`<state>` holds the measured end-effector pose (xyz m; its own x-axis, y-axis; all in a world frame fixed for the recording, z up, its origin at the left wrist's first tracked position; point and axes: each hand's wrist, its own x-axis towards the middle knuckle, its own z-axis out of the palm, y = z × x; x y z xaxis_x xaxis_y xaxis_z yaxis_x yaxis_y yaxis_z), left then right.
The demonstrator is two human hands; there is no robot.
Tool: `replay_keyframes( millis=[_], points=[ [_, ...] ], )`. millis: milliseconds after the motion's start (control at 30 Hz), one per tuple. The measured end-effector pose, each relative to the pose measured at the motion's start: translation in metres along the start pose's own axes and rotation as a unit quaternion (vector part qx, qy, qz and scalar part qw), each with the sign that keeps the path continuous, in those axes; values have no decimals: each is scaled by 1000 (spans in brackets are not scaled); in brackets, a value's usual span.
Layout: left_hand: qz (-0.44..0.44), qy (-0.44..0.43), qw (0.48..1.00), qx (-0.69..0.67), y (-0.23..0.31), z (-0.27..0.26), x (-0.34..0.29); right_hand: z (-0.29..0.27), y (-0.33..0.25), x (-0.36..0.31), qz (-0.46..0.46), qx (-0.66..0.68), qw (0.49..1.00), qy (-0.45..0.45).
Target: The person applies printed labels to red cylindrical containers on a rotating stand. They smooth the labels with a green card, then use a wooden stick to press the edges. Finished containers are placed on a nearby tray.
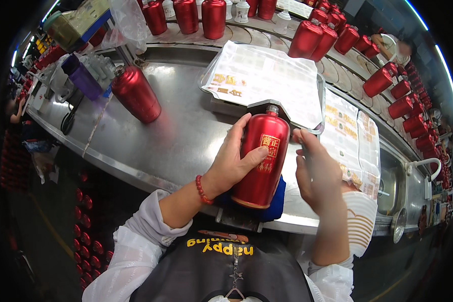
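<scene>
My left hand (231, 161) is wrapped round a glossy red bottle (264, 171) with gold lettering on its front. The bottle leans back, neck away from me, and its base lies over a blue cloth (275, 201) at the table's near edge. Just right of the bottle is my right hand (317, 168), apart from it and partly blurred. Its fingers are curled, with a thin greyish thing between them that I cannot make out. Beyond the bottle, a tray (202, 83) carries white sheets (267, 75) of gold and pale stickers.
Another red bottle (136, 94) stands on the steel table (181, 136) at left, near a purple bottle (82, 78). More sticker sheets (350, 131) lie at right, before a sink (391, 183). Behind runs a conveyor (267, 39) with several red bottles. A person (387, 48) sits far right.
</scene>
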<state>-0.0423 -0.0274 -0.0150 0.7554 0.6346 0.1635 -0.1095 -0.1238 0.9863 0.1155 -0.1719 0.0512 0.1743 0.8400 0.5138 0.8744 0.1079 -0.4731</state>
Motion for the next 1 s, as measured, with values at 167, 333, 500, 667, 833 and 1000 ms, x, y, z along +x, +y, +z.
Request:
replay_keyframes(
  millis=[167, 333, 500, 667, 833, 1000],
  points=[
    [-14, -27, 999, -37, 4, 2, -7, -10, 8, 53, -62, -85, 991, -78],
    [130, -147, 941, 275, -7, -36, -57, -6, -10, 39, -210, -5, 970, -120],
    [201, -56, 896, 393, -8, -23, -66, 8, 16, 55, -79, -38, 996, 4],
    [212, -28, 895, 392, -7, -21, -68, 0, -13, 15, -204, 93, 963, -147],
    [223, -52, 915, 333, -12, -23, -64, 11, 19, -21, -74, 19, 996, 49],
    [350, -172, 834, 391, 8, -37, -33, 3, 2, -46, 19, 151, 988, -20]
  ],
)
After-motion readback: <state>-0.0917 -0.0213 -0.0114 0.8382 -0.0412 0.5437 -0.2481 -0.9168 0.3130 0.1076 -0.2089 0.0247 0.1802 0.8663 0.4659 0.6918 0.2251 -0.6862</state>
